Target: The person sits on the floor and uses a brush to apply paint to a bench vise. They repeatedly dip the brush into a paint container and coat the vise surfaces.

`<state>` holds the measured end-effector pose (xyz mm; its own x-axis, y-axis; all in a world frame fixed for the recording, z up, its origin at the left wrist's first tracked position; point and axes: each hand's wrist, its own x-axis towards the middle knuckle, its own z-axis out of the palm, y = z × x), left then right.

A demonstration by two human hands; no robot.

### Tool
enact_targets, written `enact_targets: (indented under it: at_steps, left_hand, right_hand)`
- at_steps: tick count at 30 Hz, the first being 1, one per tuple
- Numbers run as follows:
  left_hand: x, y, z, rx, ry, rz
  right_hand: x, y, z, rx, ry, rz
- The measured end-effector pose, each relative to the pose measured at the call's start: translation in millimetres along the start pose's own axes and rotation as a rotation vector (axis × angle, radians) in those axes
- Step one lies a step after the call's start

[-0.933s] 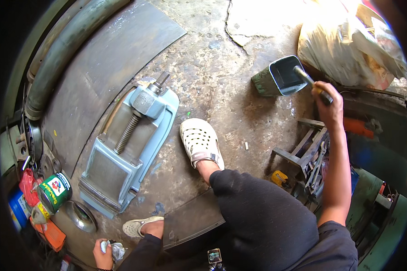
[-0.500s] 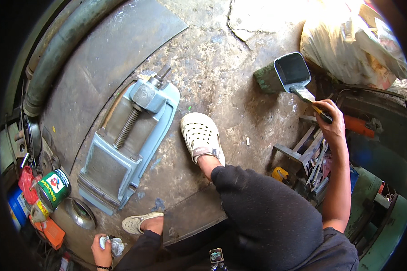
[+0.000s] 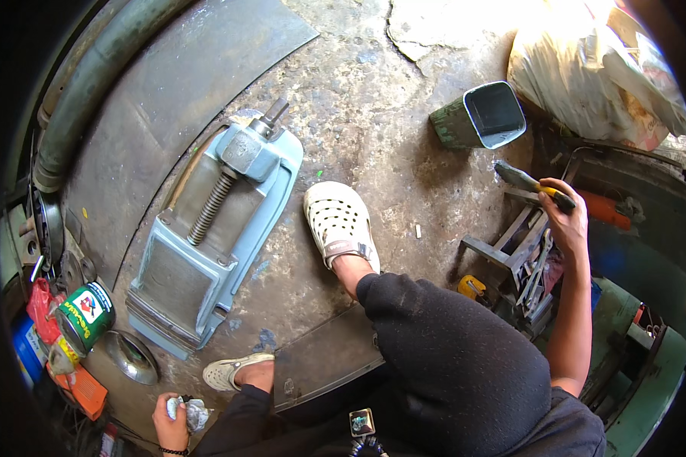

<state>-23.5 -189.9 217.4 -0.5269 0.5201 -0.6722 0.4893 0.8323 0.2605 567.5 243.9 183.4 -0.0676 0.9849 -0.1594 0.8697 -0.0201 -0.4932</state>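
Observation:
A paintbrush point(image 3: 519, 177) with a yellow and black handle is gripped in my right hand point(image 3: 568, 221). Its bristles look wet and hang over the floor, apart from the square green container point(image 3: 455, 122), which has dark contents inside. In my left hand point(image 3: 172, 426), low at the left, a crumpled whitish rag point(image 3: 197, 416) is held with closed fingers. Between my hands, on the floor left of my foot, lies a machine vise point(image 3: 251, 228) with fresh-looking light blue paint on its body; its screw and flat top faces are bare metal.
A green can point(image 3: 86, 320), a shiny metal bowl point(image 3: 132, 357) and an orange object point(image 3: 84, 390) sit at the left. A metal rack with wrenches point(image 3: 537, 266) stands by my right arm. A large plastic-covered bundle point(image 3: 594, 84) lies at the upper right; a metal sheet point(image 3: 183, 84) covers floor at upper left.
My right hand has lifted the paintbrush off the container's rim and drawn it slightly toward me, turning it. The left hand keeps its hold on the rag, nearly still.

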Motion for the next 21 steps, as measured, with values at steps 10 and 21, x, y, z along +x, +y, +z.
enact_targets:
  at_steps: [10, 21]
  left_hand:
    - [3, 8, -2, 0.003, -0.003, 0.011]
    - [6, 14, -3, 0.026, -0.041, -0.010]
  right_hand:
    - [33, 4, 34, 0.429, 0.328, 0.002]
    - [-8, 24, 38, 0.435, 0.423, 0.013]
